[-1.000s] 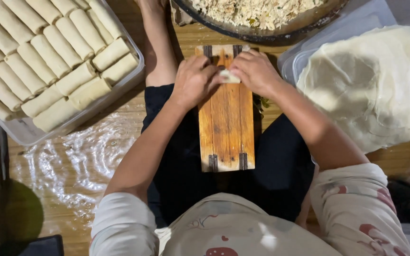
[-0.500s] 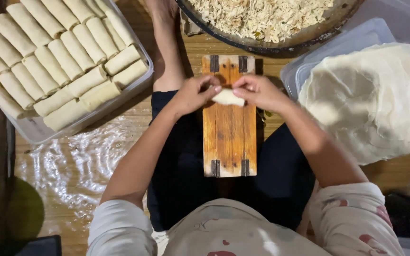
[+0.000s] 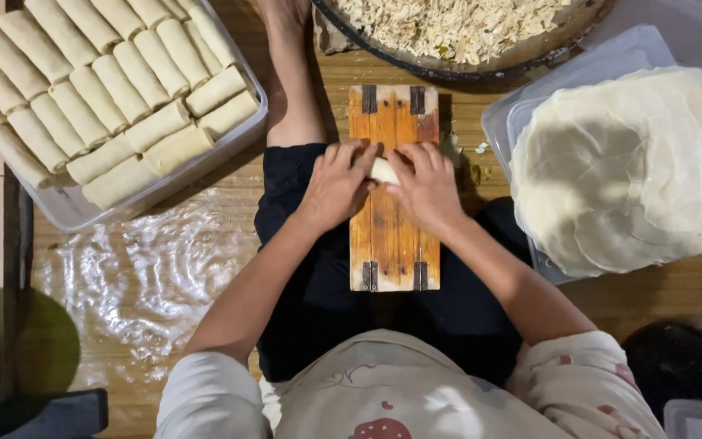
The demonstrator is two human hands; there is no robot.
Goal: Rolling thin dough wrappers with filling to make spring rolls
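My left hand [image 3: 336, 185] and right hand [image 3: 426, 189] press together on the roll [image 3: 383, 170] atop the wooden board [image 3: 392, 236]; squeezing unevenly could tear its thin wrapper.

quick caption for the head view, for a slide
Both hands roll a pale wrapper roll on a wooden board beside a tray of finished rolls.

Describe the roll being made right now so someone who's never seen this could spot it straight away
Find the wooden board lying on the person's lap in the middle of the picture. Both hands, left hand and right hand, meet on its upper half, and the roll is the small pale piece showing between them. Unlike the finished rolls lined up in the tray at upper left, it lies alone and is mostly covered by fingers.
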